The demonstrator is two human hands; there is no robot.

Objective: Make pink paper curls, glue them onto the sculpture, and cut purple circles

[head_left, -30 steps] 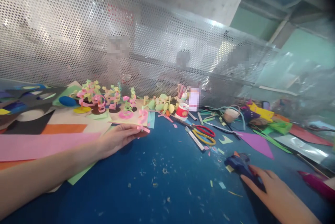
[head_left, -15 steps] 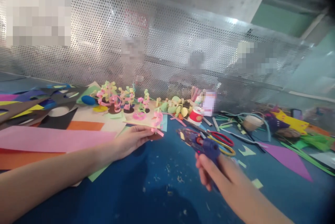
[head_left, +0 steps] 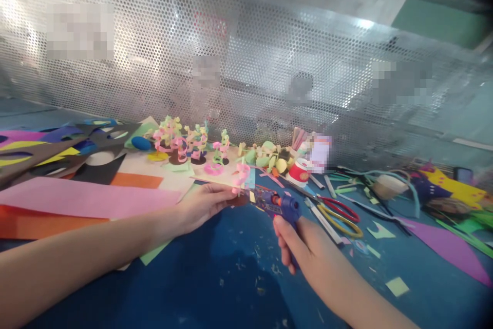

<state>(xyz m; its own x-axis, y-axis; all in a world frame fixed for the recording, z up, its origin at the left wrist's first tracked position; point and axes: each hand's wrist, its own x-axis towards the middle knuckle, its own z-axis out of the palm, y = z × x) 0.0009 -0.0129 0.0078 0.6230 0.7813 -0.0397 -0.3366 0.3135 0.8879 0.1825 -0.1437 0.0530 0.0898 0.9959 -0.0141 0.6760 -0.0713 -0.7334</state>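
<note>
My right hand (head_left: 296, 244) is wrapped round the handle of a blue glue gun (head_left: 283, 208). Its nozzle points left and is at the base of a pink paper spiral (head_left: 241, 175). My left hand (head_left: 206, 205) pinches that spiral low down, near its dark base, with the fingertips together. The exact spot where nozzle and paper meet is too small to make out. Behind my left hand, several curled paper pieces (head_left: 179, 149) in pink, green and yellow stand on round bases.
Pink paper (head_left: 88, 198) and orange sheets lie at left. Red-handled scissors (head_left: 341, 209), yellow-handled scissors (head_left: 342, 224) and a red-and-white cup (head_left: 299, 172) are right of centre. Paper strips and a purple piece (head_left: 450, 247) lie further right. A perforated metal screen (head_left: 250, 72) rises behind the blue table (head_left: 215, 283).
My right hand has brought the glue gun left, from apart to right at the spiral's base. My left hand still pinches the spiral. The view has shifted slightly left.
</note>
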